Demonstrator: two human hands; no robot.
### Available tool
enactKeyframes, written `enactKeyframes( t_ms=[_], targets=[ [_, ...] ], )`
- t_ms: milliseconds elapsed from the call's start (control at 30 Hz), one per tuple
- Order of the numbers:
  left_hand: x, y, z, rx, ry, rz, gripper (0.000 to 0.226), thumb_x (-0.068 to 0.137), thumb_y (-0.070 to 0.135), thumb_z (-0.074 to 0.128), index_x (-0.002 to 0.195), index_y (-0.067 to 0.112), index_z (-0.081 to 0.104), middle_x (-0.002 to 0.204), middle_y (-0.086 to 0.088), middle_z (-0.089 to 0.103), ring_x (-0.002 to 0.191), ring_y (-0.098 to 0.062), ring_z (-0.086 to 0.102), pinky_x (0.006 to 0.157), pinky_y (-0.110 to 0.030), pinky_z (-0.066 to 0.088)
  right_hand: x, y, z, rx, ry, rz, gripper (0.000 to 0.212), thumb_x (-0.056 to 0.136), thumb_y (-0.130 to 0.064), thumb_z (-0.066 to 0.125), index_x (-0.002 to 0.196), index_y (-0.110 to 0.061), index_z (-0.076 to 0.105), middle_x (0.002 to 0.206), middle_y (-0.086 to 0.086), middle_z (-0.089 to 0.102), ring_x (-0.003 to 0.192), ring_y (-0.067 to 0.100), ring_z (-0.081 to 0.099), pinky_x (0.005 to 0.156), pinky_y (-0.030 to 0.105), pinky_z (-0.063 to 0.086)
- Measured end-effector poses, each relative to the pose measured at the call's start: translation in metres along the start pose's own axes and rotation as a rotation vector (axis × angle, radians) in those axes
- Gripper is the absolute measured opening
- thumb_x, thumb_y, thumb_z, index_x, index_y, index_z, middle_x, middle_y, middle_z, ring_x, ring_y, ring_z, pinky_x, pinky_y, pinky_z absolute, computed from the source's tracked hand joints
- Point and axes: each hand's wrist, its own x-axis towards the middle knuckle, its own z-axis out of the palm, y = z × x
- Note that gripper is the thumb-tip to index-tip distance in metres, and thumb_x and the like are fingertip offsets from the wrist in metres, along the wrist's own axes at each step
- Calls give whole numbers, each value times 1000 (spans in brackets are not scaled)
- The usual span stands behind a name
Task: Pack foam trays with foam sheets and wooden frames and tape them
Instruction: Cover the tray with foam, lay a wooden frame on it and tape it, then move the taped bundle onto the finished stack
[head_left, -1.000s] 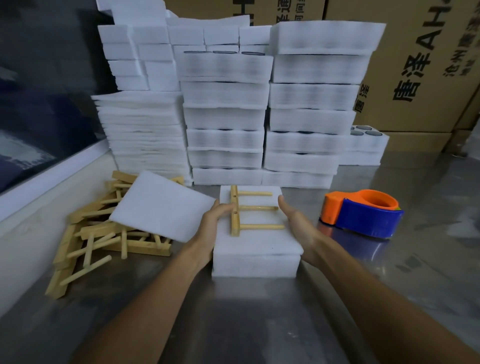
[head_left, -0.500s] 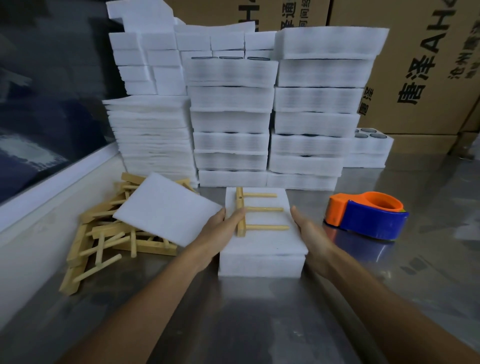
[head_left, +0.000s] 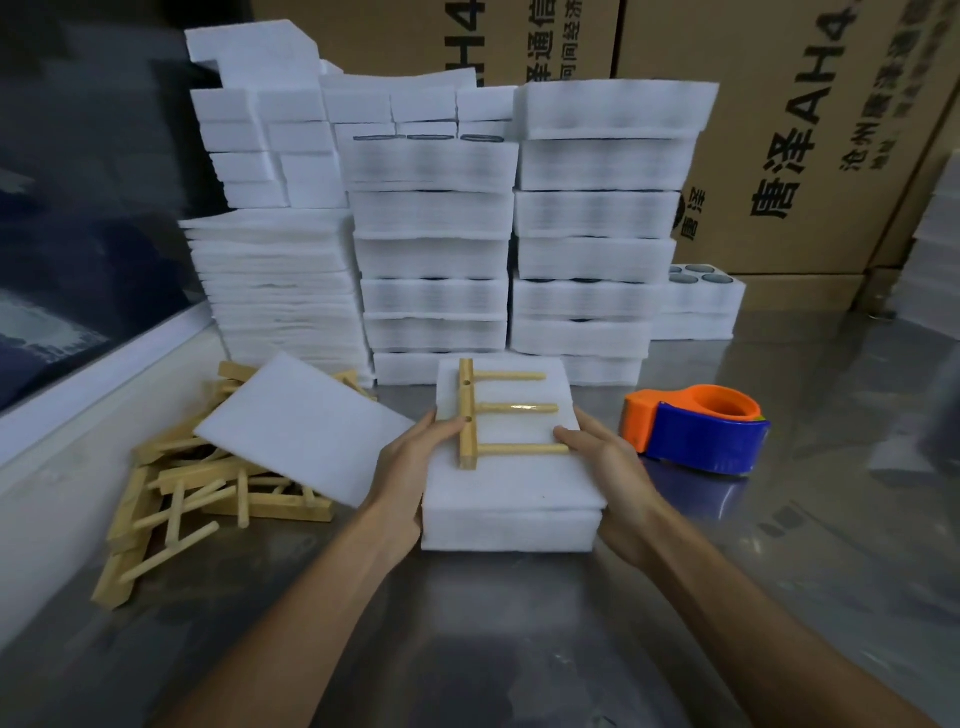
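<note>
- The shiny grey metal tabletop (head_left: 519, 649) carries everything in view, with brown printed cardboard cartons (head_left: 753, 119) standing along its far side.
- Tall stacks of white foam trays (head_left: 592, 244) stand in columns at the back of the table, just behind the work spot.
- A white foam tray pack (head_left: 511, 499) lies in the middle foreground, flat on the table, a thin foam layer covering its top.
- A loose white rectangular foam sheet (head_left: 306, 426) lies tilted on a jumbled pile of pale wooden frames (head_left: 182, 499) at the left.
- The orange-and-blue plastic tape dispenser (head_left: 698, 428) sits on the table to the right of the pack, apart from it.
- The left hand (head_left: 408, 470) grips the pack's left edge, thumb on top touching the frame's bar.
- The right hand (head_left: 605, 467) grips the right edge, its thumb at the nearest peg's tip.
- A comb-shaped pale wooden frame with three pegs (head_left: 491, 415) lies flat on top of the pack, pegs pointing right.
</note>
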Motion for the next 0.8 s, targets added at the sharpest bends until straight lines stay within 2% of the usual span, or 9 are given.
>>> enactKeyframes(
  t_ms=[100,167,300,400,467,567,633,700,800],
  targets=[
    [-3,1,7,57,-68,-16,26,78,31,78,103,38,75,107,-4,75,98,-28,72,88,-47,56,-8,-5,-5,15,63,-30,27,95,-7,59,119,-13,70,113,12,74,108,33,70,87,44,60],
    [-4,3,15,43,16,-13,28,73,29,80,101,27,77,101,-8,76,91,-30,73,79,-46,59,-14,-9,-8,49,64,-28,32,94,-14,61,125,-11,66,117,14,72,111,35,68,96,48,55],
    [0,12,40,-112,174,-8,37,67,27,83,98,9,74,89,-13,76,76,-29,74,60,-40,60,-34,-13,-14,132,161,-61,38,83,-42,68,116,-25,70,113,6,74,102,21,69,82,39,56],
    [3,12,70,-163,201,70,52,66,27,86,112,11,68,97,-12,76,85,-30,74,75,-47,61,-49,-3,-9,190,124,38,72,71,-59,69,135,-29,56,123,4,71,108,25,71,92,48,56],
    [0,8,91,-158,195,88,68,62,27,89,121,10,61,103,-12,74,91,-30,72,84,-51,58,-52,-5,1,211,150,25,75,70,-54,73,137,-25,53,123,8,71,108,30,71,95,53,54],
    [-4,1,115,-102,114,91,81,50,39,91,121,14,60,104,-9,74,92,-26,72,82,-44,59,-48,-19,4,295,351,-95,50,84,-26,74,130,-14,61,114,8,75,104,29,72,94,52,55],
    [-2,1,123,-21,38,88,74,53,54,83,116,26,58,104,-2,73,89,-20,72,73,-37,58,-47,-27,-7,344,487,-134,35,88,-20,69,121,-12,66,106,7,77,102,29,72,80,45,58],
    [7,2,125,164,-18,96,47,72,64,69,104,31,61,100,1,71,79,-17,69,62,-29,50,-48,-36,-22,411,596,-179,26,86,-22,69,109,-12,67,97,7,78,93,29,74,74,52,58],
    [24,-13,125,505,-25,110,23,90,45,62,106,28,62,102,0,65,82,-16,63,62,-22,44,-46,-58,-51,390,711,-216,26,83,-27,69,106,-16,62,91,1,75,74,19,75,57,47,60]
  ],
)
